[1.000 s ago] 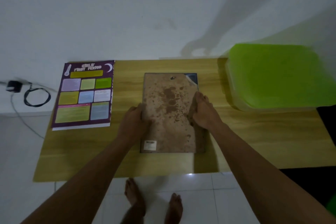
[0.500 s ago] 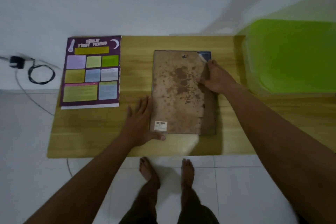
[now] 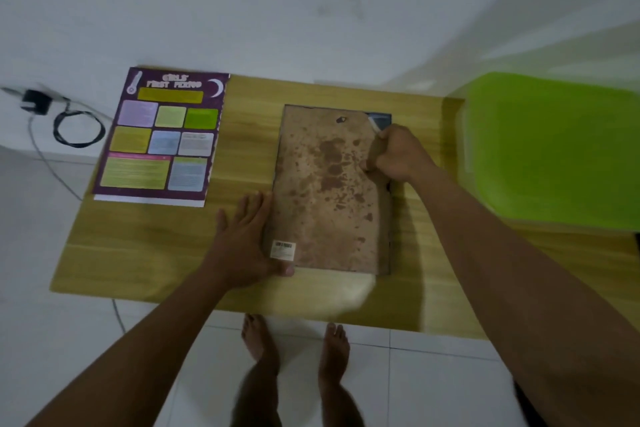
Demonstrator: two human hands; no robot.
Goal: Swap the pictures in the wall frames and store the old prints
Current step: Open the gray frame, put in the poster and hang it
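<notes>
A picture frame (image 3: 387, 218) lies face down in the middle of the wooden table (image 3: 138, 253), its stained brown backing board (image 3: 325, 191) facing up. The board's far right corner is torn, showing a dark print (image 3: 381, 120) beneath. My right hand (image 3: 398, 152) is curled on the board's right edge near that corner, fingers gripping the edge. My left hand (image 3: 246, 243) lies flat with fingers spread against the frame's near left corner, thumb along the bottom edge. A purple poster (image 3: 162, 135) with coloured boxes lies flat on the table's left part.
A green plastic bin lid (image 3: 554, 149) covers the table's right end. A black charger with a coiled cable (image 3: 69, 125) lies on the floor at the left. My bare feet (image 3: 294, 340) stand on white tiles just below the table's front edge.
My right hand slid up the board's right edge toward the torn corner and curled onto it. My left hand dropped to the near left corner and flattened. The view shifted to look down more steeply.
</notes>
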